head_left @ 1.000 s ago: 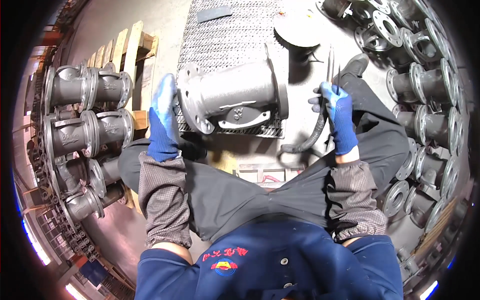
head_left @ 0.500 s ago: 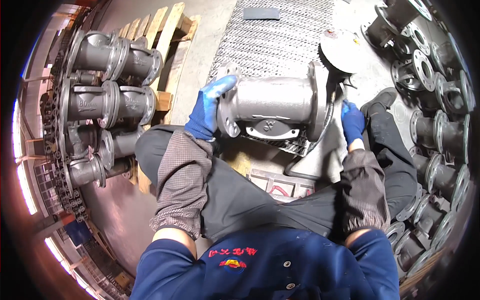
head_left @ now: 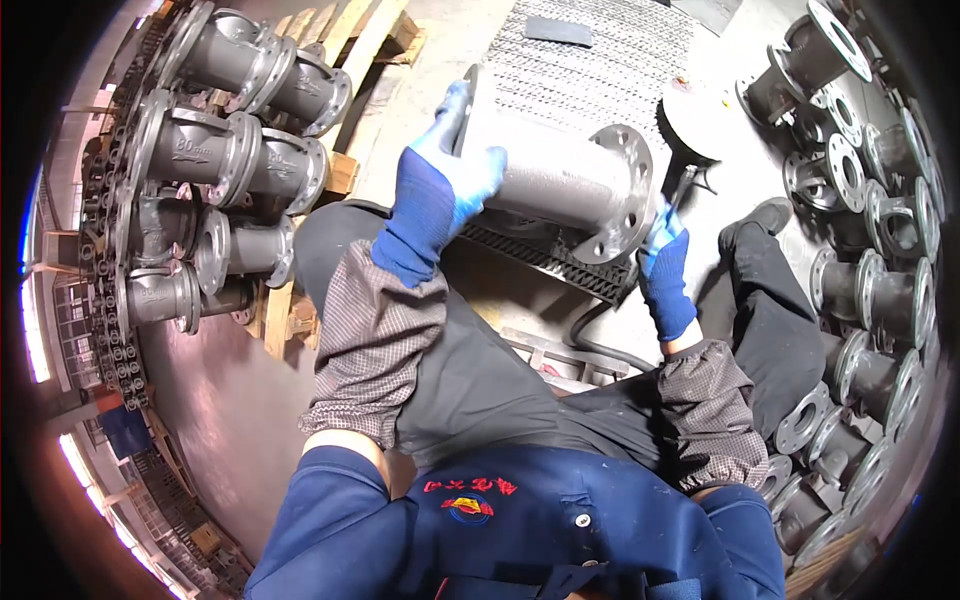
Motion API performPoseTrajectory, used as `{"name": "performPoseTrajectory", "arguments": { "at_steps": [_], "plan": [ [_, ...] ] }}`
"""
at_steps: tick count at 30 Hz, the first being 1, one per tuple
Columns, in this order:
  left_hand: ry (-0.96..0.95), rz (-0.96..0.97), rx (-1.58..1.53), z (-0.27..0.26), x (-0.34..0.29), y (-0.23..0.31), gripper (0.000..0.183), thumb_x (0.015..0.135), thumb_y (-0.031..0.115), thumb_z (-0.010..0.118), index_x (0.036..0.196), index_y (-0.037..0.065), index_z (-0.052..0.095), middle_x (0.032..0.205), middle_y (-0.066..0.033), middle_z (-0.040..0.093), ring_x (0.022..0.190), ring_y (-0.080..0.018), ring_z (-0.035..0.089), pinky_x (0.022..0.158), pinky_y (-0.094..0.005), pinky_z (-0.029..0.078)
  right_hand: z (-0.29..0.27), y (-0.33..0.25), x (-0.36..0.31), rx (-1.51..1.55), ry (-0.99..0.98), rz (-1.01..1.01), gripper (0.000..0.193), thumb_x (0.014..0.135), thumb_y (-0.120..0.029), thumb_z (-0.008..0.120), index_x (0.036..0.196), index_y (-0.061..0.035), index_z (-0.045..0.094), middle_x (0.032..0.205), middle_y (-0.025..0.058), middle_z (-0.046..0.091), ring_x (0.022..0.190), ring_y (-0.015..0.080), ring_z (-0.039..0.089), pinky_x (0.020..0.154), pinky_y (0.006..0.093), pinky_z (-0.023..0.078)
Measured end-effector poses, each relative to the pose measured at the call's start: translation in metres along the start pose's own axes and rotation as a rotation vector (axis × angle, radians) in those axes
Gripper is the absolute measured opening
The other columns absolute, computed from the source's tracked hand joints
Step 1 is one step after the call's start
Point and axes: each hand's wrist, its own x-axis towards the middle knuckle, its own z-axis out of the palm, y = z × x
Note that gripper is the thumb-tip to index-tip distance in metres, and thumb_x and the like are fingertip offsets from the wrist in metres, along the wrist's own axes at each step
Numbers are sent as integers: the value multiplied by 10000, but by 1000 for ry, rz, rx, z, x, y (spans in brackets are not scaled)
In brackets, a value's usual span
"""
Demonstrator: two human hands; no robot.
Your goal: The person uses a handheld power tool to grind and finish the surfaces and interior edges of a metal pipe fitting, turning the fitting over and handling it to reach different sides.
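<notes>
A grey cast-metal valve body [head_left: 565, 175] with a round bolt-holed flange at each end lies in front of me on a dark ribbed support [head_left: 540, 250]. My blue-gloved left hand [head_left: 445, 165] grips its left flange, thumb toward the barrel and fingers along the flange's outer side. Beside the right flange, my gloved right hand [head_left: 665, 255] is closed around a slim metal tool [head_left: 685, 186], whose tip points up and away. Most of the tool is hidden by the glove. A dark hose [head_left: 600, 350] curves up from between my legs toward this hand.
Stacked grey valve bodies [head_left: 200, 145] stand at the left beside a wooden pallet [head_left: 365, 45]. More flanged bodies [head_left: 885, 290] crowd the right side. Ahead lie a patterned mat [head_left: 620, 75], a dark flat block [head_left: 558, 31] and a pale round disc [head_left: 692, 122].
The valve body has turned, so its right flange face now shows and its raised marking is out of sight. My right hand has come left and nearer, with the metal tool now visible.
</notes>
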Motion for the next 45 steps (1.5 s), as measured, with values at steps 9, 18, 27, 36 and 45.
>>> {"name": "performPoseTrajectory", "arguments": {
  "at_steps": [9, 18, 27, 36, 45],
  "plan": [
    [-279, 626, 437, -15, -24, 22, 579, 677, 122, 669, 1238, 44, 551, 798, -171, 625, 692, -344, 611, 599, -387, 491, -44, -108, 84, 264, -301, 331, 375, 985, -304, 402, 1102, -9, 602, 740, 90, 657, 525, 104, 559, 495, 218, 438],
    [-636, 724, 476, -8, -48, 31, 669, 620, 173, 708, 1267, 126, 546, 917, -127, 618, 780, -306, 598, 710, -422, 476, -19, -115, 90, 227, -543, 112, 286, 934, -261, 510, 1025, -26, 646, 671, -7, 565, 532, 55, 500, 497, 199, 404],
    [56, -239, 126, -57, -46, -7, 380, 894, 183, 598, 1200, -38, 550, 985, -124, 642, 844, -135, 596, 728, -261, 492, -6, -125, 97, 331, -539, 413, 261, 919, -263, 524, 935, -39, 658, 532, 11, 549, 458, 34, 487, 460, 193, 388],
    [-138, 177, 167, -61, -68, -45, 188, 935, 58, 446, 970, -55, 592, 935, -116, 637, 824, -183, 633, 758, -262, 504, 14, -142, 93, 497, -504, 38, 201, 897, -171, 569, 953, 9, 635, 752, 35, 623, 696, 80, 579, 642, 226, 472],
    [25, 314, 257, -81, -64, -41, 218, 858, 19, 578, 1053, -78, 601, 922, -149, 628, 826, -198, 620, 728, -300, 518, -7, -154, 65, 362, -544, 28, 297, 922, -215, 558, 1093, 23, 611, 720, 21, 599, 668, 66, 547, 601, 210, 455]
  ]
}}
